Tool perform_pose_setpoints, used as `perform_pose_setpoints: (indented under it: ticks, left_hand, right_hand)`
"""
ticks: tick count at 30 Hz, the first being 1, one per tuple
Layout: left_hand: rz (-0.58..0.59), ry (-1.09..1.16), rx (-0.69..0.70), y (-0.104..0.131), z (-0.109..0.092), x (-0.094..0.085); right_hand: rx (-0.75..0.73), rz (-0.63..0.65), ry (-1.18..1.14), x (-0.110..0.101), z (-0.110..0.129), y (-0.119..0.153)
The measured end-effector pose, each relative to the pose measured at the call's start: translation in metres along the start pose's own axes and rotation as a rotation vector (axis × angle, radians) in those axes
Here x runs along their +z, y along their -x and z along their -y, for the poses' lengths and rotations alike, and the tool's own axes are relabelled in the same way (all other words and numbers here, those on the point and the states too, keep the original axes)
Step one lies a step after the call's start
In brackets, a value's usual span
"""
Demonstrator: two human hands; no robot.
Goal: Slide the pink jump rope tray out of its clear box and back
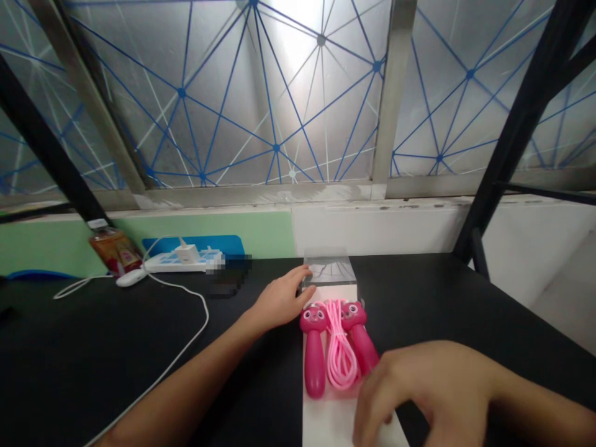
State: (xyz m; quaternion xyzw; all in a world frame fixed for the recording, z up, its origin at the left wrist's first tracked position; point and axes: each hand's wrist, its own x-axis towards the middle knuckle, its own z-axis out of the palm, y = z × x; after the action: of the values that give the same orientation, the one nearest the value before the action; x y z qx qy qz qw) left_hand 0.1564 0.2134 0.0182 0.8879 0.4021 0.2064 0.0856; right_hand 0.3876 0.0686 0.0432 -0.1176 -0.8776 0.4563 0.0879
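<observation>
A pink jump rope (342, 357) lies coiled between its two dark pink handles, whose tops are shaped like animal faces. It rests on a long pale box or card (326, 422) on the black table, with a clear plastic flap (330, 270) at the far end. My left hand (282, 299) is open at the far left edge of the package, thumb and fingers apart, fingertips by the plastic. Over the near right part, my right hand (428, 382) bends downward with fingers loosely curved and apart from the thumb. It covers the lower end of the right handle; contact cannot be made out.
At the back left are a drink bottle (114, 247), a white power strip (162, 262) with a plugged-in charger (186, 252), and a computer mouse (130, 277). A white cable (207, 313) runs across the table (261, 385). Black frame posts (500, 143) stand on both sides before the window.
</observation>
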Motion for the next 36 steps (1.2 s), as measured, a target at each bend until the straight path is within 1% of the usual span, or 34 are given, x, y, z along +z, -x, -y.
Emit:
perform_pose_setpoints:
  ticks: [3, 6, 7, 9, 10, 12, 15, 17, 20, 23, 26, 30, 32, 36]
  left_hand:
    - [-0.013, -0.029, 0.073, 0.005, -0.001, -0.006]
    - [-0.067, -0.03, 0.122, 0.01, -0.003, -0.02]
    - [-0.047, -0.031, 0.128, 0.012, -0.003, -0.026]
    - [0.084, -0.025, 0.119, 0.018, -0.002, -0.036]
    - [0.153, -0.015, 0.12, 0.021, -0.001, -0.04]
    - [0.247, -0.021, 0.131, 0.029, 0.003, -0.045]
    - [0.307, -0.027, 0.137, 0.039, 0.01, -0.041]
    - [0.326, -0.004, 0.121, 0.043, 0.012, -0.036]
    - [0.335, 0.032, 0.092, 0.043, 0.012, -0.031]
    - [0.334, 0.032, 0.084, 0.042, 0.008, -0.035]
    - [0.364, 0.019, 0.081, 0.043, 0.005, -0.042]
    - [0.397, -0.008, 0.074, 0.045, 0.005, -0.048]
    - [0.391, -0.015, 0.083, 0.047, 0.006, -0.049]
    - [0.376, 0.001, 0.088, 0.047, 0.007, -0.046]
  right_hand:
    - [0.19, -0.257, 0.078, -0.015, -0.002, 0.01]
    - [0.376, -0.551, 0.315, -0.029, -0.014, 0.011]
    - [0.432, -0.625, 0.422, -0.032, -0.019, 0.009]
    - [0.52, -0.696, 0.601, -0.033, -0.031, 0.0]
    - [0.551, -0.7, 0.659, -0.032, -0.036, -0.005]
    - [0.593, -0.682, 0.697, -0.026, -0.045, -0.017]
    - [0.603, -0.671, 0.663, -0.017, -0.053, -0.031]
    - [0.557, -0.686, 0.606, -0.013, -0.057, -0.034]
    - [0.48, -0.731, 0.514, -0.013, -0.062, -0.034]
    - [0.493, -0.766, 0.42, -0.016, -0.065, -0.029]
    - [0.533, -0.745, 0.352, -0.017, -0.063, -0.026]
    - [0.511, -0.731, 0.4, -0.015, -0.057, -0.027]
    - [0.495, -0.741, 0.428, -0.014, -0.055, -0.03]
    - [0.474, -0.754, 0.405, -0.012, -0.056, -0.035]
